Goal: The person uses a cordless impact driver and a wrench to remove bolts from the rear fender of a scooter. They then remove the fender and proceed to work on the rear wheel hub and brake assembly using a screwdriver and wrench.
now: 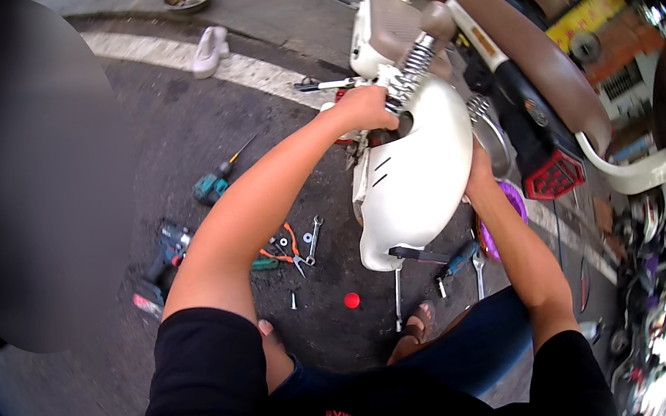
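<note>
In front of me a white scooter (416, 167) has a curved body panel with slots. A coil-spring shock absorber (415, 67) rises from its upper part, close to a brown saddle (393, 25). My left hand (370, 108) is closed on the scooter beside the lower end of the spring; its fingertips are partly hidden. Against the right edge of the white panel, my right hand (475, 171) grips the scooter, its fingers out of sight behind it. A black bar-shaped part (418, 256) sticks out at the panel's near end, above a long metal tool (398, 300).
Left on the asphalt lie teal power drills (212, 187), (173, 242), orange-handled pliers (292, 251), a wrench (314, 240) and a bolt (293, 300). A red cap (352, 300) sits near my feet. Right are another wrench (480, 274), a purple-rimmed basin (511, 201) and parked scooters (534, 72).
</note>
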`<state>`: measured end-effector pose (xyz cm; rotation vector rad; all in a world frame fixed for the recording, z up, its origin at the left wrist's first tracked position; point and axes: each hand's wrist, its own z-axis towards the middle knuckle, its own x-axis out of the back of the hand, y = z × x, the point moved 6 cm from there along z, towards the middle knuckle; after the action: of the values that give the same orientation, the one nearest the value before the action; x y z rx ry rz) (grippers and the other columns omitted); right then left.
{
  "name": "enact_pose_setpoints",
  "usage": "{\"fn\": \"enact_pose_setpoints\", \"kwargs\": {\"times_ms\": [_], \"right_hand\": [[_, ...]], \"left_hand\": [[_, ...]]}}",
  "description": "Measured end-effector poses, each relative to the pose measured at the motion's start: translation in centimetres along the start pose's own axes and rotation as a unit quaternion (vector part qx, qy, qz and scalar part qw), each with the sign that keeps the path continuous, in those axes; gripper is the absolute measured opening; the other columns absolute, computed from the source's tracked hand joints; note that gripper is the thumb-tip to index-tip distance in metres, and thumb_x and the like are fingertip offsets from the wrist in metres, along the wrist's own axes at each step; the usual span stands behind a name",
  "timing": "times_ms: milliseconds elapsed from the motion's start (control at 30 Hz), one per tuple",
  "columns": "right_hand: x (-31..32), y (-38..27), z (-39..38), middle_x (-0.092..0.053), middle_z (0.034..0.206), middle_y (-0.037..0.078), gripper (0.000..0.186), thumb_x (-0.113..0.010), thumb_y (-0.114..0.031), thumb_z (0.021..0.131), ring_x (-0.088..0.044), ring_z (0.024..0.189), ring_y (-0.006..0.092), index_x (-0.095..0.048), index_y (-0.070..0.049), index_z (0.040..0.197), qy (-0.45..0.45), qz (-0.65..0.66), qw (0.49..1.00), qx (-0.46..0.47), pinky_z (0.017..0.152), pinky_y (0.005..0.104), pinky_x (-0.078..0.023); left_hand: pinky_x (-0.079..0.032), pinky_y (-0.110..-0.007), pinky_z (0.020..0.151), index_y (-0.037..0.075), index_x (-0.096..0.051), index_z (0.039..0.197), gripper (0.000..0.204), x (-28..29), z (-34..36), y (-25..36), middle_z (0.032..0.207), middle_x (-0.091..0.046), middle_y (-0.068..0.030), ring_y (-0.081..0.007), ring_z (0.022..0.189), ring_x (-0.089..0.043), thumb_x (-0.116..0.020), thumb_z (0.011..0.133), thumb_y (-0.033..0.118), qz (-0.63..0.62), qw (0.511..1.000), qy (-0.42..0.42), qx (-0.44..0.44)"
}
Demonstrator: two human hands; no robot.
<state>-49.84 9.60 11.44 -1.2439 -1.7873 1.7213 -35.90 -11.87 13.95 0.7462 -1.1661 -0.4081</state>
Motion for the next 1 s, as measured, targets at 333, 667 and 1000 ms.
{"fn": "enact_pose_setpoints", "kwargs": {"times_ms": [333,667,1000], "right_hand": [[1.0,0.4,1.8,-0.065,0.107,0.017,0.032,-0.04,-0.018,0.098,-0.066,0.092,0.0268,-0.057,0.003,0.113,-0.046,0.096,0.994,-0.003,0.084,0.0397,-0.055],[4.6,-4.3,1.8,-0.07,0.084,0.009,0.028,-0.053,-0.026,0.092,-0.067,0.073,0.0209,-0.069,-0.003,0.09,-0.222,-0.428,0.875,0.04,0.069,0.0322,-0.054],[8.4,-1.0,10.1,-0.065,0.082,0.01,0.043,-0.058,-0.043,0.091,-0.064,0.071,0.0202,-0.065,-0.005,0.108,-0.116,-0.245,0.962,-0.044,0.069,0.0373,-0.056]], "left_hand": [[-0.05,-0.028,0.068,0.0,-0.061,0.111,0.042,-4.1,-1.4,-2.4,0.088,-0.067,-0.0087,-0.0151,0.072,-0.063,-0.067,0.079,0.028,-0.225,0.97,0.04,0.082],[-0.042,-0.025,0.051,0.008,-0.061,0.108,0.034,-5.8,-2.3,-2.0,0.083,-0.063,-0.0005,-0.0105,0.06,-0.056,-0.059,0.088,0.035,-0.264,0.942,0.044,0.202],[-0.052,-0.032,0.071,0.006,-0.054,0.116,0.029,-6.3,-3.7,-1.0,0.099,-0.065,-0.0055,-0.0174,0.084,-0.065,-0.041,0.099,0.026,-0.257,0.927,0.13,0.241]]}}
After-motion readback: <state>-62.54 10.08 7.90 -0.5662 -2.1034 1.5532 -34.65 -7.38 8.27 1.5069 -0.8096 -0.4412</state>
